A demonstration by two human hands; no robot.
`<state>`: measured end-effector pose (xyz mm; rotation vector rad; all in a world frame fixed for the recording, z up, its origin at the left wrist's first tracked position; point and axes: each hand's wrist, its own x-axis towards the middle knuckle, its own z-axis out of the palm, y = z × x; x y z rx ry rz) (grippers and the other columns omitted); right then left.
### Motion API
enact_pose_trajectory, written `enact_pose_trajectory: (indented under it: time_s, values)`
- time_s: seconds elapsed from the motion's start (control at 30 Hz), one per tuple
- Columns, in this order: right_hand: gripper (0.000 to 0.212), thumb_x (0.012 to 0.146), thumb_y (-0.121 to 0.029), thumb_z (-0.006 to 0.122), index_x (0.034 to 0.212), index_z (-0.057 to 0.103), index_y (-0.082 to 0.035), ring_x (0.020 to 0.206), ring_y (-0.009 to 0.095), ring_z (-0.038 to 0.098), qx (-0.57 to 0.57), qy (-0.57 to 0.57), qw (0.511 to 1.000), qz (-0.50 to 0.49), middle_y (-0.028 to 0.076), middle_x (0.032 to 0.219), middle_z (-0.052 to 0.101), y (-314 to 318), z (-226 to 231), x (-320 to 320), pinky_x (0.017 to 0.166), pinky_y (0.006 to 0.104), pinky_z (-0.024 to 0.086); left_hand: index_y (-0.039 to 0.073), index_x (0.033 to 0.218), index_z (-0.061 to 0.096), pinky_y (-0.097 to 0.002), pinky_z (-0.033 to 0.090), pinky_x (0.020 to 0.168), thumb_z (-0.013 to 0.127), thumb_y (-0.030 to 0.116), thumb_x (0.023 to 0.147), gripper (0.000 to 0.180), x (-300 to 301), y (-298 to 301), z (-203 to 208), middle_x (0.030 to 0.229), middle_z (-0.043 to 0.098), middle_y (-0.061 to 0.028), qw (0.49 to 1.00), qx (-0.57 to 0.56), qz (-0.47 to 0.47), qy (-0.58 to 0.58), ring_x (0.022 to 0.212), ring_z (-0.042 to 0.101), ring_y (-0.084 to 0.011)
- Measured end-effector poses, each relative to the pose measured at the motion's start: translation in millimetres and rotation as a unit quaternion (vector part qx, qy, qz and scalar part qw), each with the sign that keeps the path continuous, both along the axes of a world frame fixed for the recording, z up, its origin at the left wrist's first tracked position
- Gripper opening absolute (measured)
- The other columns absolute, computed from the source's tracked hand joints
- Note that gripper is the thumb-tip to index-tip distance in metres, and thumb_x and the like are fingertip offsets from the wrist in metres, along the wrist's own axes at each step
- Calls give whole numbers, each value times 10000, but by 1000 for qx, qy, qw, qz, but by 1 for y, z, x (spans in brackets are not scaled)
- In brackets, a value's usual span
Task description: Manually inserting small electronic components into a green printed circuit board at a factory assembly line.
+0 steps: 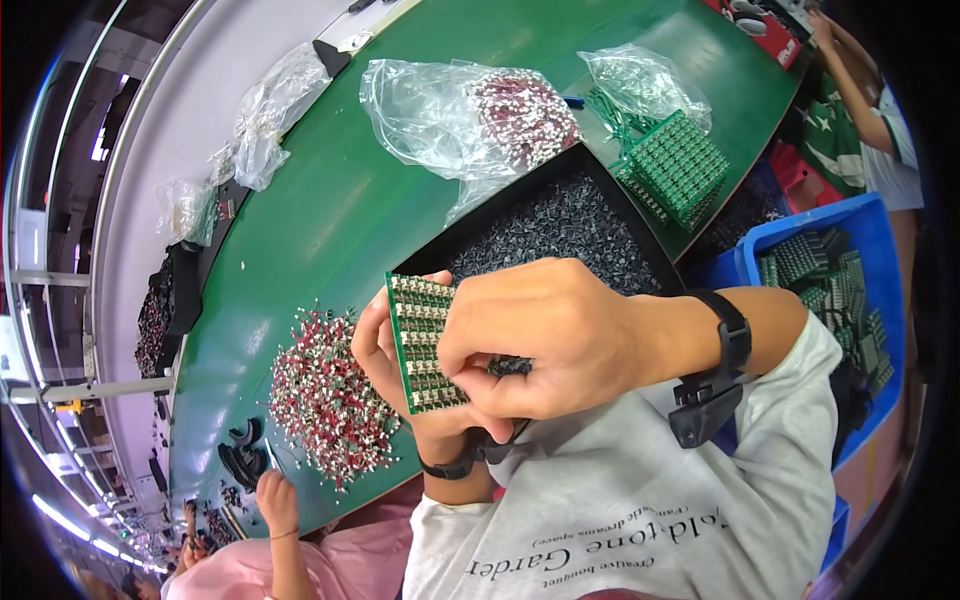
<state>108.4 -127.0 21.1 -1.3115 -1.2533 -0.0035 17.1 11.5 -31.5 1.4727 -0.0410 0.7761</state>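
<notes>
My left hand (pixel 372 345) grips a green circuit board panel (pixel 420 330) by its edges, holding it tilted up. Rows of small pale components cover the panel's face. Over the panel's right part, my right hand (pixel 550 335) is closed, its fingertips close to the board. Small black parts (pixel 512 366) show in the curl of its fingers; exactly what its fingertips pinch is hidden. Just beyond both hands lies a black tray (pixel 664 262) with many loose small dark parts (pixel 560 232). Left of the panel is a heap of red, white and green wired connectors (pixel 335 395).
Clear plastic bags (pixel 415 110), one with more wired connectors (pixel 525 115), lie on the green table (pixel 300 215). Stacked green panels (pixel 680 165) stand far right. A blue bin (pixel 890 290) at right holds boards. A co-worker's hand (pixel 278 503) is at lower left; another person's arm (pixel 850 85) is upper right.
</notes>
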Motion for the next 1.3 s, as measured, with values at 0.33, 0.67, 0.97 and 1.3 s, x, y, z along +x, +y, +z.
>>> enact_pose_trajectory:
  time_s: [0.33,0.67,0.97,1.3]
  values:
    - [152,744,-47,745,866,653,-56,678,264,638,59,-12,997,38,69,755,621,12,-13,-9,602,355,526,53,1384,322,-431,553,907,979,384,512,1141,4,3,-7,1293,503,-194,1000,-26,-6,-17,1144,596,-364]
    - [178,706,-43,742,855,646,-56,714,276,632,-4,10,999,38,80,805,645,0,-15,5,617,373,513,72,1403,287,-422,537,942,909,575,319,1347,3,0,-2,1270,519,-180,1000,-21,-3,-4,1157,586,-335]
    - [129,738,-25,726,828,638,-49,652,236,646,-17,63,995,74,71,755,645,5,-18,-6,565,329,518,63,1386,306,-403,569,888,935,562,387,1281,5,0,-3,1250,516,-184,999,32,5,-13,1137,594,-316]
    - [156,744,-72,756,872,669,-55,742,256,660,-36,9,997,74,93,864,645,-5,-18,4,641,347,540,70,1414,270,-427,537,920,910,583,356,1338,0,2,-3,1282,500,-182,1000,-5,-14,-8,1147,582,-343]
